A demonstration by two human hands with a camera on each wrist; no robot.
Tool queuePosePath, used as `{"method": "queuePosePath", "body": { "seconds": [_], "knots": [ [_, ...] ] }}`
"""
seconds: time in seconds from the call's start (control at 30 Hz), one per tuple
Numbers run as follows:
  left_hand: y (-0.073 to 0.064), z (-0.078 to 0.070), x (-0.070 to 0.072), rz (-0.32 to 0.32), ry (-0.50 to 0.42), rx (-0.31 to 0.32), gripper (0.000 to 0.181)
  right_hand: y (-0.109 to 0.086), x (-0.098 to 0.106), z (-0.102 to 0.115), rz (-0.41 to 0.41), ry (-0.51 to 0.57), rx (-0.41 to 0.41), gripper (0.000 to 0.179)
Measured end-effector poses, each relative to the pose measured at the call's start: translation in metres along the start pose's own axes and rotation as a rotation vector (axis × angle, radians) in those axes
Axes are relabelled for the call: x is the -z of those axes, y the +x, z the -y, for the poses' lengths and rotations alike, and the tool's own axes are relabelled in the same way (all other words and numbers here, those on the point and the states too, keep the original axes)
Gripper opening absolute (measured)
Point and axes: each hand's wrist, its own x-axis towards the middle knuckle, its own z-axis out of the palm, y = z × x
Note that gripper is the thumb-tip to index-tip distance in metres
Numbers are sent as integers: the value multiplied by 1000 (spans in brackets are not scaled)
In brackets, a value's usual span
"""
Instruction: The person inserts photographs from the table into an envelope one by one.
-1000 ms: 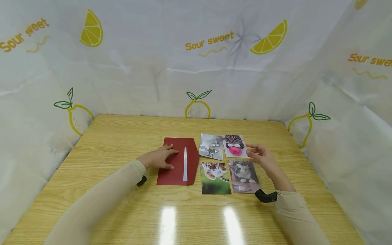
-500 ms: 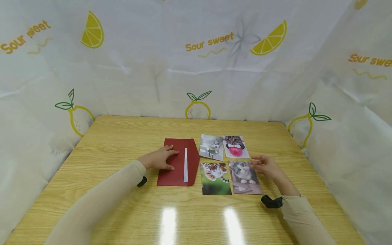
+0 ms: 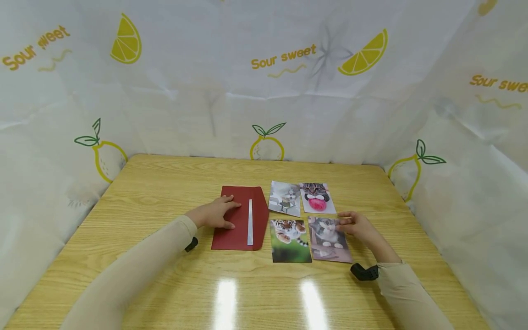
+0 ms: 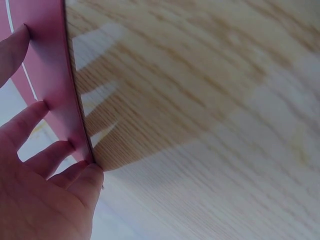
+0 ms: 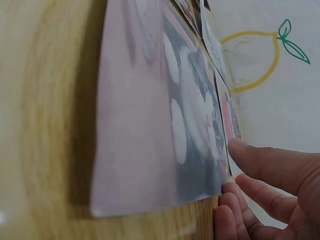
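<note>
The grey-and-white cat card, pinched by the fingers of the right hand, has just tilted slightly; the left hand stays on the red envelope, fingers spread.

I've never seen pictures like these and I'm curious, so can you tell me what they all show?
No machine here: you see a person's left hand and right hand, both bare. The wide picture looks down from the person's head; the other two look out from each wrist. On the wooden table are a red envelope, a tiger card, a striped cat card, a pale card and a grey cat card. The left hand rests spread on the envelope. The right hand pinches the edge of the grey cat card.
</note>
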Motion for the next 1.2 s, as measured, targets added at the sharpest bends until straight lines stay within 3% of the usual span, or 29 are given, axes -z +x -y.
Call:
{"method": "queuePosePath", "body": {
  "seconds": [0.87,1.2],
  "knots": [
    [-2,-2,1,3,2,-4,70,2,-2,4,-51,-133,-72,41],
    [-1,0,1,3,5,3,70,0,-3,10,-68,-127,-28,39]
  ]
}}
